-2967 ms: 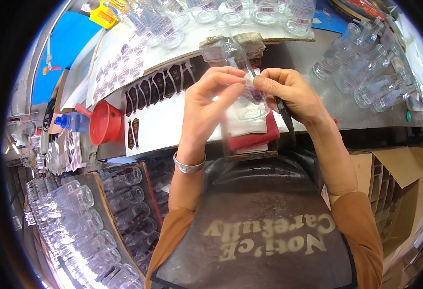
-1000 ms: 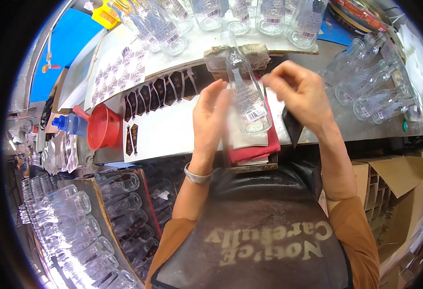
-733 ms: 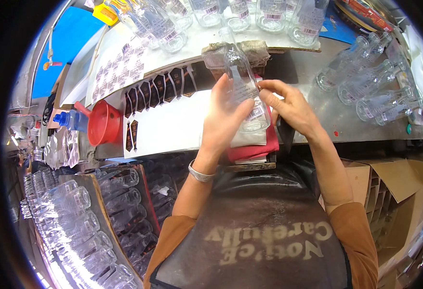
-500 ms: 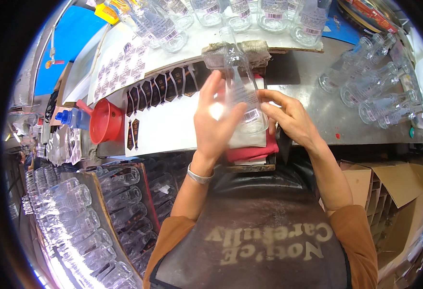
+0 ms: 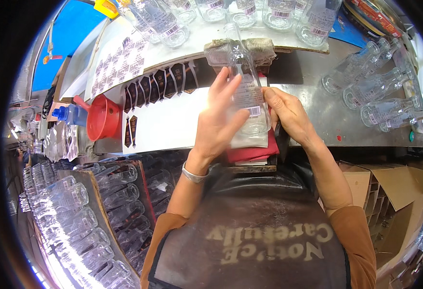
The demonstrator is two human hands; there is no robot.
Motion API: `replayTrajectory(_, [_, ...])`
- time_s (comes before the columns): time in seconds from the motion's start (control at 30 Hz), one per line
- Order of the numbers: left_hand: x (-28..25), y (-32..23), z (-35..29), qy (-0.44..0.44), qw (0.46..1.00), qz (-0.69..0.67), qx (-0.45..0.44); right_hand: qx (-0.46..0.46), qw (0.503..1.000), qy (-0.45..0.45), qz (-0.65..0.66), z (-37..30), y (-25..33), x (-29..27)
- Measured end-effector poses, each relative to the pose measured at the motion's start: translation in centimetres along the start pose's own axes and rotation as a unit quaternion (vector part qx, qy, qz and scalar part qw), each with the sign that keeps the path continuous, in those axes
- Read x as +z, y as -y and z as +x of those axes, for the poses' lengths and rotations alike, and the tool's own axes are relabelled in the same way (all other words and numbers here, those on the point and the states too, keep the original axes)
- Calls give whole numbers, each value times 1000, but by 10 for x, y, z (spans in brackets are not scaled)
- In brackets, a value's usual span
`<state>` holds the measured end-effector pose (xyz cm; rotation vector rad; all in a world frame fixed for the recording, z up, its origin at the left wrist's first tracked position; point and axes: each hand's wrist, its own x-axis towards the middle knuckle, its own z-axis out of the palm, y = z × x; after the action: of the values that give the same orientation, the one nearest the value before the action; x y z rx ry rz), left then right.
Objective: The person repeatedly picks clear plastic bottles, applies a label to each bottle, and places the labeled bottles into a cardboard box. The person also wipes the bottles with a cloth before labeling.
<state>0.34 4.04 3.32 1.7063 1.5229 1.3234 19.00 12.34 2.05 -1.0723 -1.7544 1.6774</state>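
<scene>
A clear glass bottle with a printed label lies with its neck on a cloth-wrapped rest and its base toward me. Beneath it are a white cloth and a red cloth. My right hand is closed at the bottle's right side, thumb and fingers against the glass. On the other side, my left hand is held with fingers spread, over or just beside the bottle; contact is unclear. Dark tie-shaped labels hang in a row to the left, and two more lie on a white sheet.
Labelled bottles stand along the back board beside a sheet of labels. More bottles lie on the metal table at right. A red plastic dipper, crates of bottles and an open divided carton are around me.
My left hand's fingers have spread and shifted slightly off the bottle's left side. The right hand has moved a little up the glass. The bottle stays on its rest.
</scene>
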Motion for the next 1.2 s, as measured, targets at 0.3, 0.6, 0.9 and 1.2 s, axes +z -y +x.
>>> replayTrajectory(0.3, [3, 9, -5, -28, 999, -27, -4, 15, 998, 34, 45, 3, -6, -6])
replayTrajectory(0.6, [12, 11, -5, -37, 999, -33, -15, -72, 996, 19, -50, 11, -3, -7])
replayTrajectory(0.9, [14, 13, -7, -44, 998, -40, -12, -52, 996, 26, -67, 8, 2, -7])
replayTrajectory(1.2, [13, 16, -5, -27, 1000, -10, 10, -80, 995, 33, -56, 11, -6, -8])
